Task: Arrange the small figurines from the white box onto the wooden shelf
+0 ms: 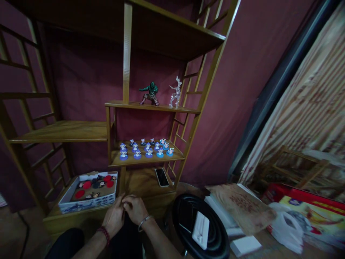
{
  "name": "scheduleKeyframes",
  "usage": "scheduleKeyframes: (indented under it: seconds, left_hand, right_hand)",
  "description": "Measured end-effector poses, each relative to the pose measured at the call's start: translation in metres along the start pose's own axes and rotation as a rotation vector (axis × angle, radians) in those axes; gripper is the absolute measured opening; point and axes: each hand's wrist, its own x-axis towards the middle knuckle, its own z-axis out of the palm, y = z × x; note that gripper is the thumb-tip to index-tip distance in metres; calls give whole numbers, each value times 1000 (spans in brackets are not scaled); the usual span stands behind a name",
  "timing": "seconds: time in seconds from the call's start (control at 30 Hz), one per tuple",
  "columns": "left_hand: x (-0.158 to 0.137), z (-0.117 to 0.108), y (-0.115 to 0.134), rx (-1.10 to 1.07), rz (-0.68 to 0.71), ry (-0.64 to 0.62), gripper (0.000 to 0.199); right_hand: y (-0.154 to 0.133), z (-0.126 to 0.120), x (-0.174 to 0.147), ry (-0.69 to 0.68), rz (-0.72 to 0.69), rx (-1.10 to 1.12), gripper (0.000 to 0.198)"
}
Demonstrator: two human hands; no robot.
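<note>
My left hand (115, 214), with a dark red bead bracelet at its wrist, and my right hand (136, 209), with a silver bangle, meet in front of the low shelf. Their fingers are curled and touch each other; anything between them is hidden. To the left of my hands is a patterned open box (88, 205) holding red discs (87, 185) and small dark figures (93, 195). Above my hands, several small figurines (149, 152) on purple, blue and dark bases stand in rows on a wooden shelf (126, 162).
A phone (161, 177) lies on the bottom shelf. Higher up stand a green-and-bronze figure (150, 94) and a clear deer (176, 92). At right are a black stool (218, 230) with a white device (201, 230), cardboard (242, 205) and a plastic bag (287, 226).
</note>
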Motion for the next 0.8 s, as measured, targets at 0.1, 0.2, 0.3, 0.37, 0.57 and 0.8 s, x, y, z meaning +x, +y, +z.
scheduleKeyframes:
  seconds: [0.1, 0.2, 0.3, 0.37, 0.57, 0.8]
  left_hand:
    - [-10, -8, -12, -2, -63, -45, 49]
    - [-16, -14, -27, 38, -61, -32, 46]
    - [-20, -17, -46, 112, -54, 26, 45]
    - [-23, -19, -60, 163, -73, 53, 48]
    - [-28, -27, -95, 247, -203, 3, 65]
    - [-32, -27, -120, 284, -290, -95, 68]
  right_hand:
    - [-6, 23, 6, 4, -26, -20, 28]
    - [-15, 41, 15, -4, -57, -50, 28]
    - [-26, 55, 27, -4, -80, -78, 29]
    - [-32, 63, 35, 14, -76, -95, 32]
    - [-33, 89, 54, 2, -39, -235, 44]
    - [-20, 108, 65, -84, 11, -368, 53]
